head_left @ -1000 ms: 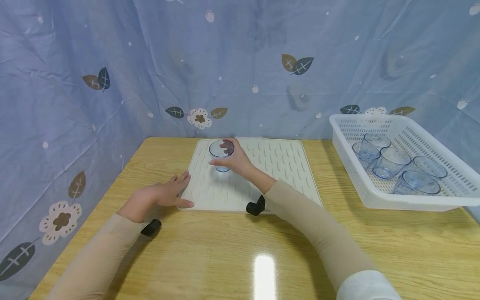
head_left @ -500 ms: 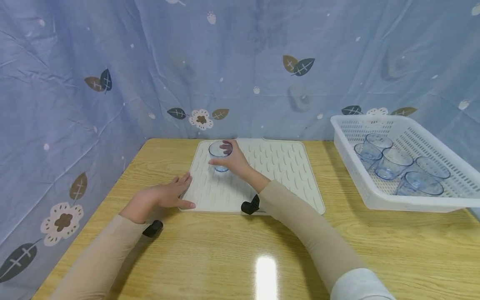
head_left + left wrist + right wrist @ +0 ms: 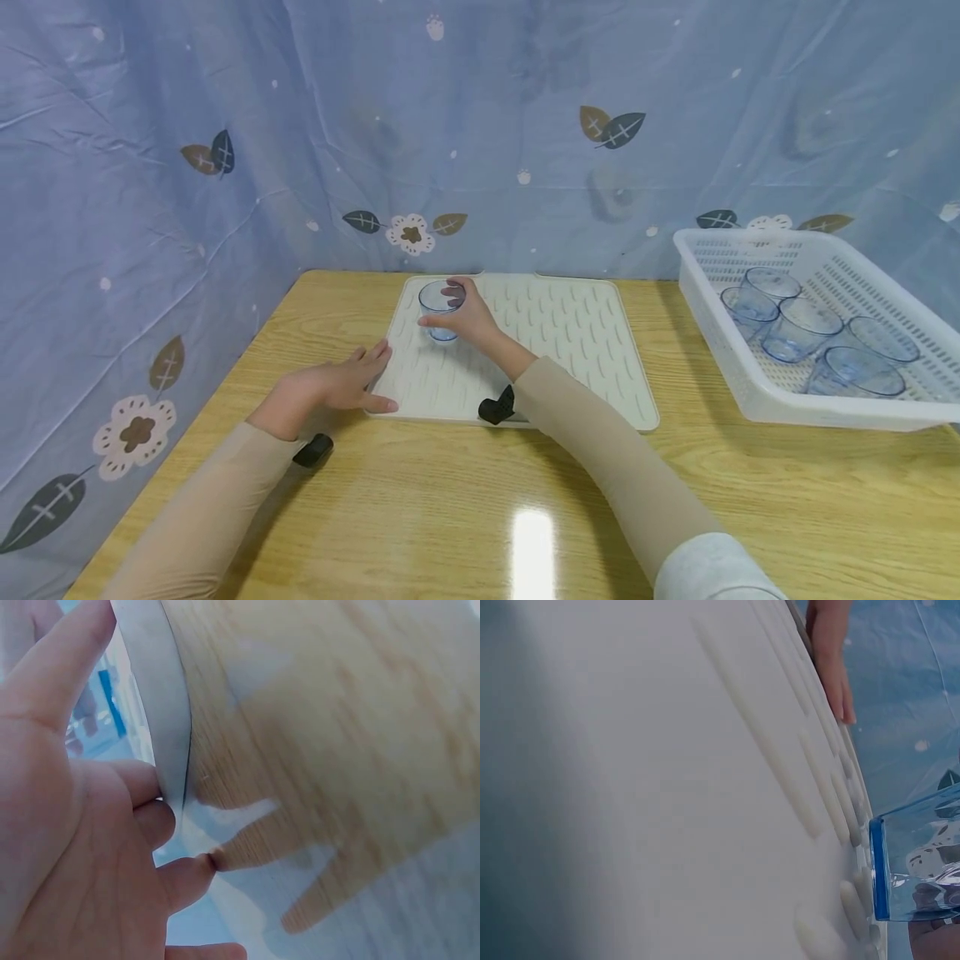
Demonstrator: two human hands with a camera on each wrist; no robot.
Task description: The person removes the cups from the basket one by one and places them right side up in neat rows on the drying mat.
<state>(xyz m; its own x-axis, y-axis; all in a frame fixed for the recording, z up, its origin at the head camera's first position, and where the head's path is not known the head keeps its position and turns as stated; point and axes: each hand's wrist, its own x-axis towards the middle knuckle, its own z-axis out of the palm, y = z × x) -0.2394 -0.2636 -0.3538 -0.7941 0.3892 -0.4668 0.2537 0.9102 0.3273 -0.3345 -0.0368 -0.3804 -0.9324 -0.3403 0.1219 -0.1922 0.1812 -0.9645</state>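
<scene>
My right hand (image 3: 472, 320) grips a clear, blue-tinted drinking glass (image 3: 433, 305), thumb on the near side and fingers round the far side. The glass is upright, rim up, over the back left part of a white ridged mat (image 3: 555, 358). In the right wrist view the blue base of the glass (image 3: 880, 870) is against the mat or very close to it. My left hand (image 3: 337, 387) rests at the mat's left front corner, fingers spread. The left wrist view shows that hand (image 3: 75, 817) along the mat's edge (image 3: 166, 697), holding nothing.
A white plastic basket (image 3: 847, 413) with several similar glasses (image 3: 802, 329) stands on the right of the wooden table (image 3: 420, 508). A blue patterned curtain (image 3: 480, 108) hangs behind the table and along its left side.
The right hand and its glass have shifted slightly left over the mat. The left hand stays at the mat's corner. The head view has turned a little.
</scene>
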